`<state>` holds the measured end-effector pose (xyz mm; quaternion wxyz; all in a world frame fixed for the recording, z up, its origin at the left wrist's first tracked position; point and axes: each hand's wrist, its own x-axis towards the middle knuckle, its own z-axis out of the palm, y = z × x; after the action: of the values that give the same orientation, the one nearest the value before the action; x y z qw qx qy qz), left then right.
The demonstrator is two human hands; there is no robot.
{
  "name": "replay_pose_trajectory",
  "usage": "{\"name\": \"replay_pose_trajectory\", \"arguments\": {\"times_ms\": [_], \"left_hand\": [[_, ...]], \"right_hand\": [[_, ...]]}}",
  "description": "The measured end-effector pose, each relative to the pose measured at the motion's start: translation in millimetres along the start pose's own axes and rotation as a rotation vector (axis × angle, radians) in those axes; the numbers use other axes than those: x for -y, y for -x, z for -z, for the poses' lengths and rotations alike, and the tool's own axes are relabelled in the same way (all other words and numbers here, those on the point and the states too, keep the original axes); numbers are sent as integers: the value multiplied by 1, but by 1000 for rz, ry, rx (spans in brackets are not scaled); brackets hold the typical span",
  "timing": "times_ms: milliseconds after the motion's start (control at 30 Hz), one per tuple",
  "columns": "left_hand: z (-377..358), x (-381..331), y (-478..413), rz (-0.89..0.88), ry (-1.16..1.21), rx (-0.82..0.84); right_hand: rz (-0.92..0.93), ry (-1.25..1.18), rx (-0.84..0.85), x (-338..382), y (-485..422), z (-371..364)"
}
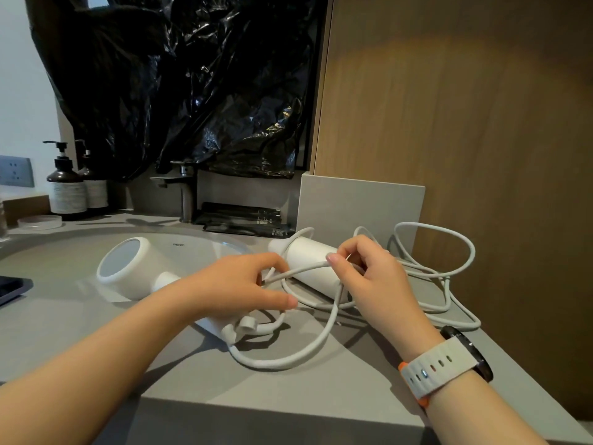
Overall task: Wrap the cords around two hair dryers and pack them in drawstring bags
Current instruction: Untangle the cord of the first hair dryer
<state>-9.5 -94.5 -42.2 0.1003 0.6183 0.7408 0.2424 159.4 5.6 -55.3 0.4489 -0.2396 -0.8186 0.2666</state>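
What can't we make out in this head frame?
Head view:
- Near white plastic hair dryer: handle under the left hand.
- Far white cylindrical hair dryer: right end behind the right hand.
- Tangled white cord: owner dryer unclear.
- Dark flat device: cut off by left edge.
- Brown pump bottle label: print too small.
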Motion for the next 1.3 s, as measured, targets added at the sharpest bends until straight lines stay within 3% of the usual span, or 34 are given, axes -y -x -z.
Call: {"name": "replay_pose_trajectory", "arguments": {"times_ms": [133,300,367,467,533,667,733,800,900,1000,1067,1200,1300], "left_hand": [[-9,8,-6,-85,-162,-212],[-16,16,6,-213,-8,-429],[-16,21,16,-253,-64,-418],[-20,26,25,-270,-329,-433],[-17,29,26,-259,-335,-411],[-10,43,27,-585,-401,-210],[-11,43,30,-557,-480,-205],[-15,40,28,-549,-516,-304],[-13,30,19,-565,-523,-447],[-8,19,10,-427,-500,-525],[-7,12,-1,-343,-521,-564],[3,4,-28,-89,-589,-465],[12,3,-50,-31,-610,-384]], "right_hand": [[-11,24,22,3,-2,-2],[-104,76,29,-1,-2,-3],[-130,97,34,-3,-2,-2],[-161,90,35,-2,-1,0],[-160,92,38,-1,-1,1],[-167,60,38,1,2,2],[-174,39,37,1,2,3],[-171,-2,37,1,2,2],[-214,-259,1,5,-4,0],[-244,-554,-75,13,-15,0],[-233,-616,-89,18,-24,2],[-212,-544,-25,23,-40,6],[-205,-580,-41,24,-55,8]]}}
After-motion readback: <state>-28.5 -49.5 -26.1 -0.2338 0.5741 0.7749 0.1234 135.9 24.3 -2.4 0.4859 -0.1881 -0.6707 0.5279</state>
